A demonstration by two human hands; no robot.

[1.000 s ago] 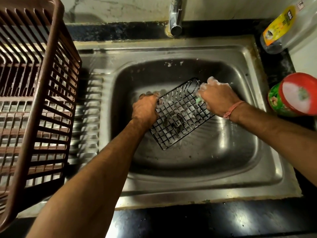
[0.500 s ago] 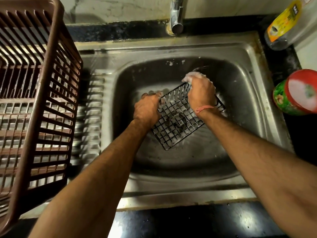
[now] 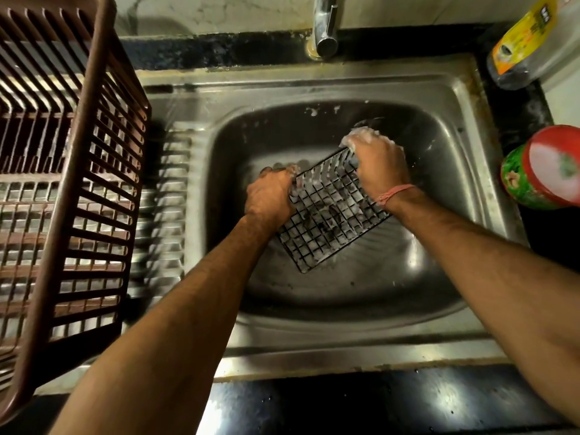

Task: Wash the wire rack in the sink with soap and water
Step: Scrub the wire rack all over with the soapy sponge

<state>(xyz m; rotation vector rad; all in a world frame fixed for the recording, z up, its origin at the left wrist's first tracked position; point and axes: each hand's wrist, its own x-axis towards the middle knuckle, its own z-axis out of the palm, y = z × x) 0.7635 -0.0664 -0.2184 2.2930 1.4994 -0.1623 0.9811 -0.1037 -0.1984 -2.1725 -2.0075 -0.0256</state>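
Nearest, a dark, glossy counter (image 3: 361, 400) along the front edge, spotted with light reflections. Beyond it, a stainless steel sink (image 3: 354, 346) sunk into that counter, its ribbed draining board (image 3: 166, 196) off to the left. On that left side, a brown slatted plastic basket (image 3: 72, 196), tilted, with metal ware dimly visible through the slats. In the middle of the basin, a black wire rack (image 3: 326, 221), held at a slant above the sink floor and streaked with white suds. At its left edge, the left hand (image 3: 270, 199), fingers curled tight around the rim of the rack. At its far right corner, the right hand (image 3: 381, 163), foamy, fingers closed over the corner of the rack, a pink thread band (image 3: 394, 194) around the wrist; whether a scrubber sits inside that grip, impossible to tell. On the back wall of the basin, a few flecks of foam. To the right on the counter, a green tub (image 3: 543, 174) with a red and white lid, lying tipped toward the camera, contents hidden. Farther back on the right, a clear bottle (image 3: 530, 48) with a yellow and orange label, leaning. Farthest, a chrome tap (image 3: 324, 25) over the back rim, and pale wall behind.
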